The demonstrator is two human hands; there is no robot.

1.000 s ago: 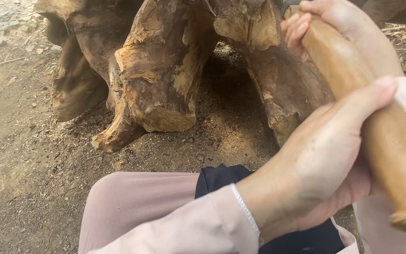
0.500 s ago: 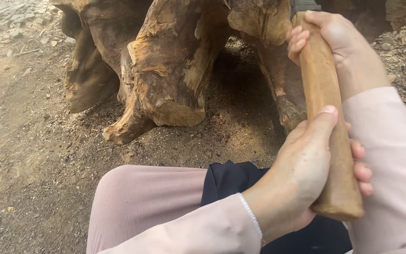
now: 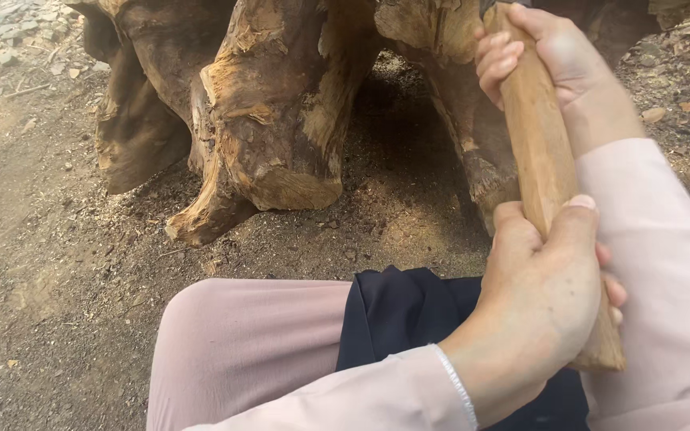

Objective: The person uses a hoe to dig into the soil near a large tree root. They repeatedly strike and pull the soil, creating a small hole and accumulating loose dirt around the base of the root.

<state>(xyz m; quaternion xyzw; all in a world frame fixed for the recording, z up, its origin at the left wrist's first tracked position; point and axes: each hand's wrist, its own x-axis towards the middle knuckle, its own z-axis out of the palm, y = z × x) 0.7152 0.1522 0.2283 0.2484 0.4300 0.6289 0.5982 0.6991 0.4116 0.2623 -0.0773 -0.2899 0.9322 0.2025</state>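
A thick wooden handle (image 3: 538,152) runs from the top of the view down to the lower right. My left hand (image 3: 541,299) wraps around its lower end, near the butt. My right hand (image 3: 557,68) grips it higher up, close to a dark metal head that is mostly cut off by the top edge. Both arms wear pale pink sleeves. The handle is held in front of a large gnarled tree stump (image 3: 277,120) with several root-like legs.
My knee in pink trousers (image 3: 241,343) and a dark blue cloth (image 3: 405,315) fill the lower middle. The ground (image 3: 49,263) is bare dirt strewn with wood chips and sawdust. Small stones lie at the top left (image 3: 9,48).
The handle has swung from a slanted position to more upright and further from the camera. My left hand has slid down to its butt end. The view shifted slightly right.
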